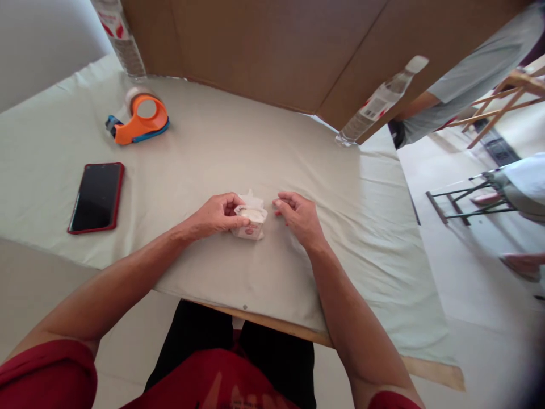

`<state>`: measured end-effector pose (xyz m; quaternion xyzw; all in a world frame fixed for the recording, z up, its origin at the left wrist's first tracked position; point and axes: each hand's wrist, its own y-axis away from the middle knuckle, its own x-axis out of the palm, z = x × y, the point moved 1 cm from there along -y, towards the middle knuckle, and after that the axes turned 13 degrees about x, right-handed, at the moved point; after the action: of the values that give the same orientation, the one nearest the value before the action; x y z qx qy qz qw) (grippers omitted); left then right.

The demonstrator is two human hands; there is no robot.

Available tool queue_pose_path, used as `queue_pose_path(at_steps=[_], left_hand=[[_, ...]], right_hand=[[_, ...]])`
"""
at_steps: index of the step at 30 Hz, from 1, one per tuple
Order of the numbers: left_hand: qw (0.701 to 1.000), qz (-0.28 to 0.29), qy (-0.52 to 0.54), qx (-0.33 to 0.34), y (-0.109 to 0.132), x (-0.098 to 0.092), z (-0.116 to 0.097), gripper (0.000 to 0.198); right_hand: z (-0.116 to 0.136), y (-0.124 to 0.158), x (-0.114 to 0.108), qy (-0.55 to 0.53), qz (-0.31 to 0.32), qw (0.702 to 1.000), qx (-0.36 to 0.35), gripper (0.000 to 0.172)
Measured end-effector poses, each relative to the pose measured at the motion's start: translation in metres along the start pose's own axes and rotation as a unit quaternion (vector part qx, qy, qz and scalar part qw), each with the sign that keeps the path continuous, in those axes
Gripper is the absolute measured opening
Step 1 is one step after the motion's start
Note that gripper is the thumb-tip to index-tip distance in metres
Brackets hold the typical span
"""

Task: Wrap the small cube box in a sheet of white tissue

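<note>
Near the front of the table, my left hand (217,215) is closed round a small white box (250,230) with reddish print on its side. The thumb lies along the front top edge and the fingers are behind. The box top is open, with pale flaps (251,200) standing up at the back; something whitish shows at the opening, too small to name. My right hand (299,217) is just to the right of the box, apart from it. Its fingers are loosely bent and apart, with nothing visible in them.
A pale cloth (204,147) covers the table. An orange tape dispenser (128,133) and a phone in a red case (97,197) lie to the left. Two bottles (385,99) (123,48) stand against a cardboard panel (255,51). Another person's arm (419,105) shows at right, near folding stools (464,196).
</note>
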<state>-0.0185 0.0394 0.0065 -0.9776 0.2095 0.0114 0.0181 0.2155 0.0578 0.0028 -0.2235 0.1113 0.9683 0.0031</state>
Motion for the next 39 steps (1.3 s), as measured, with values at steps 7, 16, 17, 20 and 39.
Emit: queue_pose_path(at_steps=[7,16,17,20,39], left_hand=[[1.0,0.0,0.018,-0.013,-0.003,-0.001,-0.004,0.039],[0.999,0.009,0.037,-0.003,-0.004,0.0,-0.004,0.039],[0.999,0.011,0.038,-0.003,-0.004,0.0,-0.004,0.039],[0.999,0.012,0.036,-0.009,-0.004,-0.001,-0.005,0.04],[0.983,-0.048,-0.17,0.046,-0.005,-0.001,0.0,0.041]], right_hand=[[0.022,-0.03,0.026,0.048,0.081,0.995,0.044,0.025],[0.04,-0.034,0.015,0.195,0.126,0.972,0.027,0.015],[0.04,-0.034,0.014,0.218,0.122,0.968,0.023,0.014],[0.037,-0.037,0.015,0.237,0.125,0.963,0.027,0.011],[0.024,-0.015,0.023,-0.19,0.264,0.944,0.058,0.034]])
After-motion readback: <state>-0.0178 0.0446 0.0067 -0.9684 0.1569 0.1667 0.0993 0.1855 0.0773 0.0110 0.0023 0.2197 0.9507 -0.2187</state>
